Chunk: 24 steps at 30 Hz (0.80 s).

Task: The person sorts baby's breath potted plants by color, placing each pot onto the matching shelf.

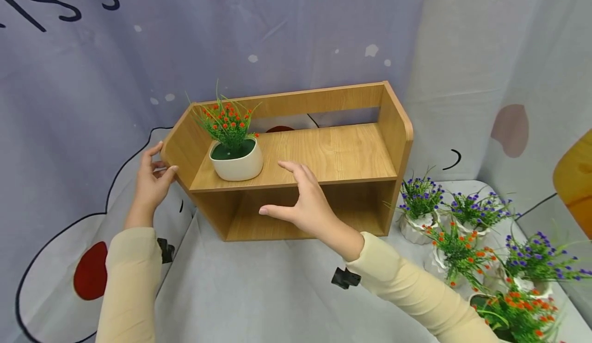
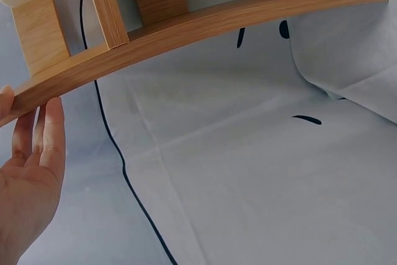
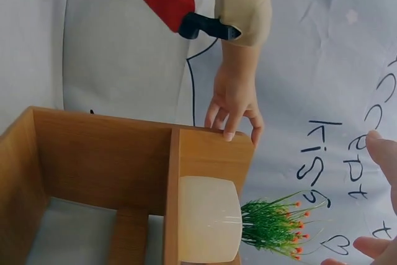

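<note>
A two-tier wooden shelf stands against the curtain. My left hand holds the edge of its left side panel; in the left wrist view, the fingers lie on one side of the board and the thumb tip on the other. On the upper tier, at the left, sits a white oval pot of orange-flowered artificial grass. My right hand hovers before the shelf, right of that pot, thumb and fingers spread apart with nothing between them. Only parts of its fingers show in the right wrist view.
Several potted artificial plants stand right of the shelf, with purple flowers and orange flowers, close by my right forearm. A printed curtain hangs behind. Pale grey cloth lies in front of the shelf.
</note>
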Each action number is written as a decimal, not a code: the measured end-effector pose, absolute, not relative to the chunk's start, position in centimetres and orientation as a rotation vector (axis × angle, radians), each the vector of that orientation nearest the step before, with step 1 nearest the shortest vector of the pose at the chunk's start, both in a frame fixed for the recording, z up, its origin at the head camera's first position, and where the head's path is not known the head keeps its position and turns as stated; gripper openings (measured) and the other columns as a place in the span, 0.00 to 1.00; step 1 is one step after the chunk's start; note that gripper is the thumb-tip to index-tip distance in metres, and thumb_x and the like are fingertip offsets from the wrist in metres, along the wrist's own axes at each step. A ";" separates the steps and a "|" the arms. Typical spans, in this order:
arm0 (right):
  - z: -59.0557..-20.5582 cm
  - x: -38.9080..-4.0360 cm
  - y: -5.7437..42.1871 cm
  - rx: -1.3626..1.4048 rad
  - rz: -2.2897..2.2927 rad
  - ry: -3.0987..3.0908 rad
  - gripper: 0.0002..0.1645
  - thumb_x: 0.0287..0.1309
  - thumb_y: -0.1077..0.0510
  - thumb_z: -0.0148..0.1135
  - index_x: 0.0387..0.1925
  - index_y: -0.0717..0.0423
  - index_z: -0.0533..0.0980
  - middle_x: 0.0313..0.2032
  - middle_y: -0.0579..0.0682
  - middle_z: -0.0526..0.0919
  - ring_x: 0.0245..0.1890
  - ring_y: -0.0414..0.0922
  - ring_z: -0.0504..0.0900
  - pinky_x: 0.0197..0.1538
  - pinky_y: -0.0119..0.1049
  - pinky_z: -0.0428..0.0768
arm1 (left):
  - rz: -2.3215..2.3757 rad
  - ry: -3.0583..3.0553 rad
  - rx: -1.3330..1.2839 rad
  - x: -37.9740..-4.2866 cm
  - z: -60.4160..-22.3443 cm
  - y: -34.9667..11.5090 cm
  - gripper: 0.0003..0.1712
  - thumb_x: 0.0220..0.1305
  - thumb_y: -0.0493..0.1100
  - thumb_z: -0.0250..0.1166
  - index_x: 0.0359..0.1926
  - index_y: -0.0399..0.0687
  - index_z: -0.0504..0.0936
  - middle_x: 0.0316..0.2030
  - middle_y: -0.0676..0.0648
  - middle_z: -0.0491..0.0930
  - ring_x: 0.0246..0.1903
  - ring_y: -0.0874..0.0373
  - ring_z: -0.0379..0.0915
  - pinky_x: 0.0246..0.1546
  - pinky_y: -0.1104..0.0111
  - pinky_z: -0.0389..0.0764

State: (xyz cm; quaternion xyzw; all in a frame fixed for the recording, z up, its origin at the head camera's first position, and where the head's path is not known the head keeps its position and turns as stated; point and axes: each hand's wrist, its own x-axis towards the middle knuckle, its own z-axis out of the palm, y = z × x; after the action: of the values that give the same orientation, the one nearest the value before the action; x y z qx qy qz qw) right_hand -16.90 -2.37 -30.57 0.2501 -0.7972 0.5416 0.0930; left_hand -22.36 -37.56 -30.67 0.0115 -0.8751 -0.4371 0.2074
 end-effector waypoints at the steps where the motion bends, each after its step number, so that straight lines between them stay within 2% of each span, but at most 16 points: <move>1: -30.9 -16.8 -2.2 0.737 1.622 -2.365 0.53 0.37 0.49 0.80 0.65 0.52 0.64 0.62 0.50 0.68 0.64 0.47 0.64 0.66 0.50 0.67 | -1.214 -2.434 0.032 -22.3 -30.6 -37.5 0.37 0.69 0.36 0.54 0.73 0.53 0.49 0.45 0.45 0.65 0.35 0.74 0.67 0.34 0.88 0.75; 8: -32.8 -15.6 -0.8 0.696 1.659 -2.331 0.50 0.35 0.54 0.80 0.63 0.55 0.67 0.60 0.51 0.70 0.60 0.52 0.68 0.63 0.51 0.70 | -1.217 -2.419 0.033 -22.3 -30.7 -37.4 0.36 0.68 0.35 0.54 0.73 0.52 0.51 0.44 0.45 0.65 0.35 0.73 0.68 0.34 0.88 0.75; 12: -33.9 -15.2 0.0 0.686 1.648 -2.289 0.47 0.35 0.56 0.80 0.60 0.57 0.69 0.59 0.52 0.71 0.59 0.52 0.69 0.62 0.50 0.71 | -1.220 -2.421 0.035 -22.2 -30.8 -37.4 0.36 0.69 0.37 0.55 0.73 0.53 0.50 0.44 0.44 0.66 0.37 0.69 0.69 0.35 0.88 0.76; 24: -36.5 -14.0 1.9 0.672 1.649 -2.251 0.44 0.37 0.59 0.79 0.59 0.56 0.69 0.57 0.53 0.72 0.60 0.51 0.70 0.62 0.50 0.70 | -1.237 -2.410 0.029 -22.4 -30.7 -37.4 0.36 0.68 0.38 0.55 0.73 0.53 0.51 0.44 0.47 0.65 0.36 0.70 0.69 0.35 0.87 0.76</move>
State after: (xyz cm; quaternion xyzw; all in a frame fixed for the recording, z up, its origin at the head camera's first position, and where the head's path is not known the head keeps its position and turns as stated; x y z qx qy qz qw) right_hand -13.99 1.89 -36.54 0.2319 -0.7771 0.5693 0.1351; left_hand -22.37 -37.43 -30.71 0.0104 -0.8688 -0.4461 0.2146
